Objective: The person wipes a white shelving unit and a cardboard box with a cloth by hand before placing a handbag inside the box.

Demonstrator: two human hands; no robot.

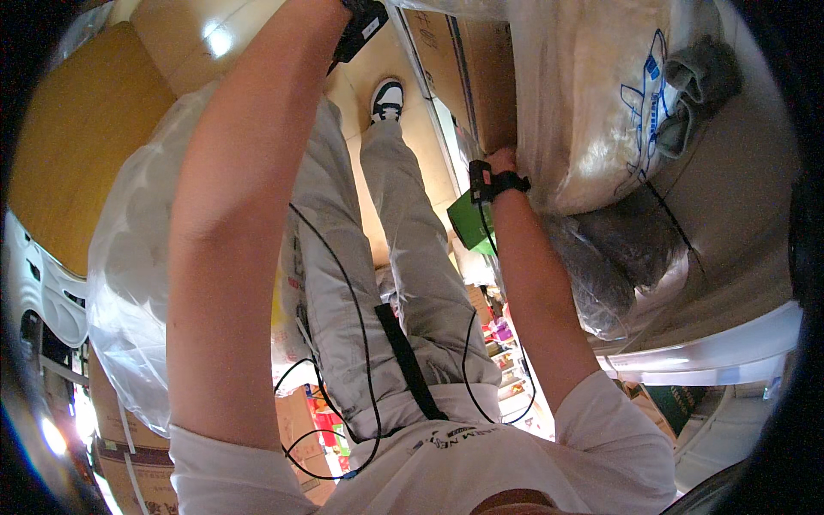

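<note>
My left arm reaches up past the top edge, where a black strapped device (360, 33) shows at its wrist; the hand itself lies outside the picture. My right hand (501, 160) is low on the right side, against the lower end of a brown cardboard box (487, 94) and beside a large clear plastic bag (575, 120) with pale contents. Its fingers are mostly hidden, so I cannot tell whether it grips the box. A small black device on a strap (482, 181) sits on that wrist. Just below the wrist is a flat green object (469, 225).
Grey cloth (699, 90) lies on the plastic bag, with a dark plastic-wrapped bundle (631, 257) below it. Left of me stand another translucent bag (129, 275) and a brown board (81, 137). Black cables (365, 343) hang along my legs; shelves with colourful goods stand behind.
</note>
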